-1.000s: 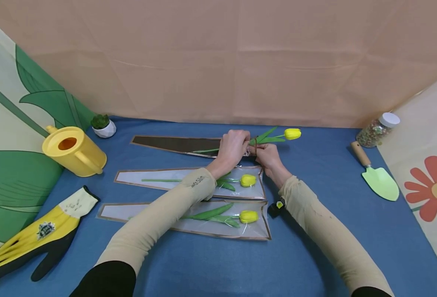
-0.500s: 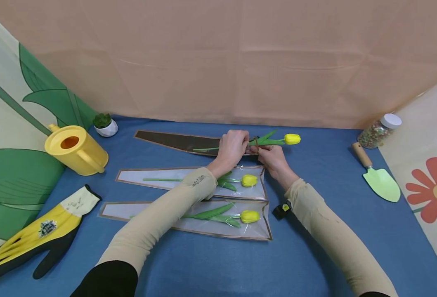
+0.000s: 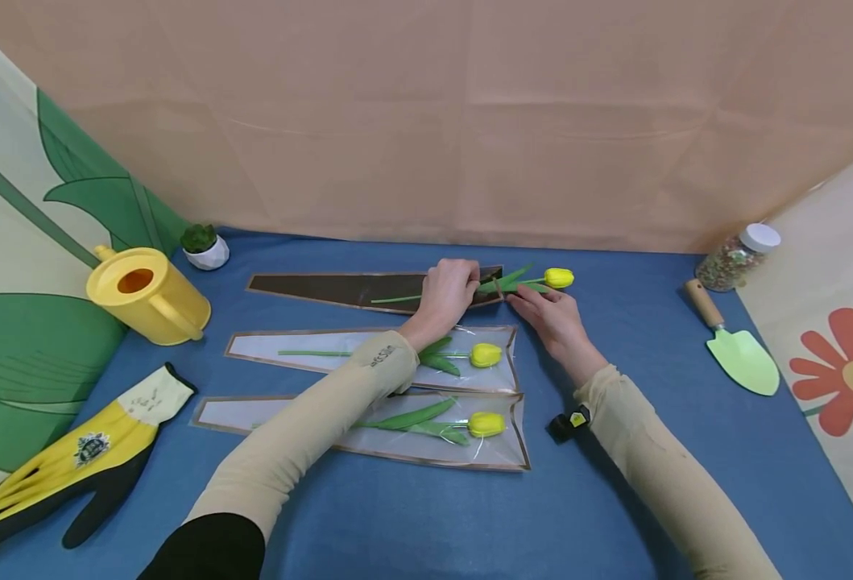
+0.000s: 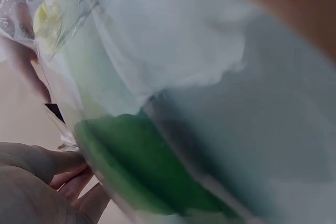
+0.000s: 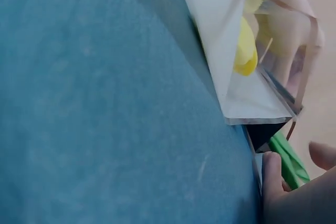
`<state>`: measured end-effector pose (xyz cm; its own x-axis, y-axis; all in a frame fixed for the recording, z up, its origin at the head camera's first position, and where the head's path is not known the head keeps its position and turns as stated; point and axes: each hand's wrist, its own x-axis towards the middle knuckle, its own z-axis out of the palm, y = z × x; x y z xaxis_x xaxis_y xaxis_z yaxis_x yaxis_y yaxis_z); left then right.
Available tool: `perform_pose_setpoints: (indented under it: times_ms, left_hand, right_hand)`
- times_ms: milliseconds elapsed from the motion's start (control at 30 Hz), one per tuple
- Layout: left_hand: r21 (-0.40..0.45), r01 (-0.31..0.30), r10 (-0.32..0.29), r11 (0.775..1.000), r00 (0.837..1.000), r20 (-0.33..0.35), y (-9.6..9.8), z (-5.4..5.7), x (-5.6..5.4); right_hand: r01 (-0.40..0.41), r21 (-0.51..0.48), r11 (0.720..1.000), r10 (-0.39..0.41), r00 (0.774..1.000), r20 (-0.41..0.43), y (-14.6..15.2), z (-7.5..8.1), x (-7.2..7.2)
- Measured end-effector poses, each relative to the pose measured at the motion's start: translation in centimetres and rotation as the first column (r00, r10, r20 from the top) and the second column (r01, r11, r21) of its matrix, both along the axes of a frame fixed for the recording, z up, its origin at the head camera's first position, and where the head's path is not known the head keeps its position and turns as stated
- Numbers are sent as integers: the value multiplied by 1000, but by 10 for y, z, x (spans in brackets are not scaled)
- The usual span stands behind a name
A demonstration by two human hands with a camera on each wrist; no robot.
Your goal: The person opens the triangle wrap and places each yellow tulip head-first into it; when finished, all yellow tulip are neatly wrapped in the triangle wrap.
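Observation:
In the head view a dark flower sleeve (image 3: 317,286) with a brown edge lies at the back of the table. A yellow tulip (image 3: 559,278) runs along it, stem toward the narrow end and bloom beyond the wide mouth. My left hand (image 3: 446,296) pinches the sleeve near its mouth. My right hand (image 3: 555,318) has thumb and fingers on the tulip's leaves by the opening. The right wrist view shows a green leaf (image 5: 289,163) between them. In the left wrist view, a pale sleeve (image 4: 184,35) covers much of the scene, with my left fingers beside it.
Closer to me lie two pale sleeves, a middle one (image 3: 252,345) and a front one (image 3: 469,455), each holding a yellow tulip. A watering can (image 3: 146,294), potted succulent (image 3: 206,250) and glove (image 3: 100,439) sit left; a trowel (image 3: 745,358) and jar (image 3: 732,259) right.
The tulip and dark sleeve have shifted slightly left and toward me. My right hand has moved from the sleeve's edge out to the right along the leaves; my left hand stays nearly in place.

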<state>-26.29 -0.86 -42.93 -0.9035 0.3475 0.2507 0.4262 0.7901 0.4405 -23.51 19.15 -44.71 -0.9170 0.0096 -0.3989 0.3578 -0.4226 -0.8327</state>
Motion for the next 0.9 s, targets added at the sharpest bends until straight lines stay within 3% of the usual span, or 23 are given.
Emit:
perform_pose_setpoints:
  times_ms: [300, 567, 900]
  left_hand:
    - [2, -2, 2, 1000, 1000, 4, -1, -2, 2]
    - [3, 4, -4, 1000, 1000, 0, -2, -1, 2]
    - [-20, -10, 10, 1000, 1000, 5, 2, 0, 3]
  right_hand:
    - [134, -177, 975, -112, 985, 131, 7, 7, 1]
    - [222, -401, 889, -119, 957, 266, 13, 11, 4]
    - [287, -406, 867, -153, 931, 332, 11, 17, 3]
